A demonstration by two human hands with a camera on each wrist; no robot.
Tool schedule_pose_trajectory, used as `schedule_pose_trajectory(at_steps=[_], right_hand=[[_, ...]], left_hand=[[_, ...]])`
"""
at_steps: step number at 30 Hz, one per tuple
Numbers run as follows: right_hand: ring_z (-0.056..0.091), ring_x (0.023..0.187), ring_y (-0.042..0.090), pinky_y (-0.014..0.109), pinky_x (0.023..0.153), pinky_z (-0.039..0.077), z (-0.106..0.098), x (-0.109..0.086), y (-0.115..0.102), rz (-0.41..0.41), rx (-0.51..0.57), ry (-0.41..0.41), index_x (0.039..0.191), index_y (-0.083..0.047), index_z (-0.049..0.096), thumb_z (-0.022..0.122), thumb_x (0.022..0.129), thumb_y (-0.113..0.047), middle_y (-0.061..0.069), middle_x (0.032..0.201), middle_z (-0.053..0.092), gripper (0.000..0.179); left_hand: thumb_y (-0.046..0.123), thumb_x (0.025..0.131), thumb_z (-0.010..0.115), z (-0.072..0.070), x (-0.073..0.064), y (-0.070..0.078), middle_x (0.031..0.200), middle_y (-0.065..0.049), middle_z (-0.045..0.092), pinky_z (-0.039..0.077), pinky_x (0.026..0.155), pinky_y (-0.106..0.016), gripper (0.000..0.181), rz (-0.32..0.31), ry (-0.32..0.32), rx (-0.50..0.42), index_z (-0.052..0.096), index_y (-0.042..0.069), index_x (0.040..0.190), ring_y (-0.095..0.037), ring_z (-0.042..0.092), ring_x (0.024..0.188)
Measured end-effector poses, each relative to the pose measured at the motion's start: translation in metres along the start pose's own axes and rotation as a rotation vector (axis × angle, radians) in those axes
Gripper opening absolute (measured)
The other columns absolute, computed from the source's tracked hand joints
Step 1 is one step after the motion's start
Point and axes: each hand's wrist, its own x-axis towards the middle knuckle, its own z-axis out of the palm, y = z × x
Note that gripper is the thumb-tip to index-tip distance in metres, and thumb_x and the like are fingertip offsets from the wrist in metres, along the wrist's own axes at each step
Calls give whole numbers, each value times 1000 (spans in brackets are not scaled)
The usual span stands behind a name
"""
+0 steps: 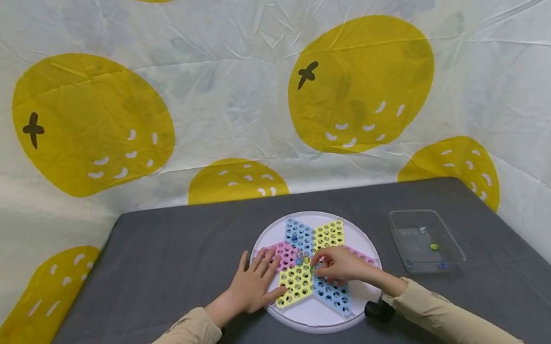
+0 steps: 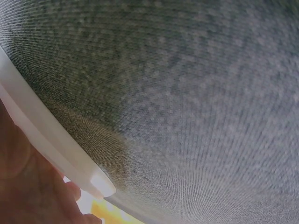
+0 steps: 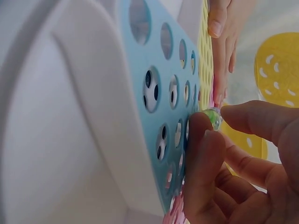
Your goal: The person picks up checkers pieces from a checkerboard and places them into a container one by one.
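Note:
A round white game board (image 1: 307, 324) lies on the table, with a star of pink, yellow and blue holed panels. My left hand (image 1: 251, 284) rests spread over its left side, fingers straight across the pink and yellow panels. In the left wrist view only part of that hand (image 2: 32, 177) shows beside the board's white edge (image 2: 51, 140). Near the star's centre my right hand (image 1: 343, 263) pinches a clear marble (image 3: 213, 117) with green inside, between thumb and fingertips. Blue marbles (image 1: 294, 239) sit in the far blue panel, and a few more lie around the centre.
A clear plastic box (image 1: 449, 234) with a few marbles stands right of the board. Dark grey cloth (image 1: 182, 235) covers the table. A white curtain (image 1: 229, 101) with yellow fruit prints hangs behind. A black device (image 1: 378, 311) is at my right wrist.

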Motion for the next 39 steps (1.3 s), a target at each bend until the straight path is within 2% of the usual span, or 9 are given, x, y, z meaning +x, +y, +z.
schedule_pose_trajectory(at_steps=[14,39], right_hand=[[51,47,10,21,41,41,4,5,1,13,-14,6,92,-5,60,64,80,-12,4,62,55,14],[49,45,9,21,41,40,4,2,4,-5,34,-3,88,-5,59,63,81,-12,3,59,53,11]], left_hand=[[56,90,31,2,1,-1,150,-7,16,8,106,-57,69,-23,-30,7,22,13,143,-28,13,138],[56,90,30,2,1,0,150,-7,16,9,105,-57,69,-17,-20,20,22,13,143,-28,14,138]])
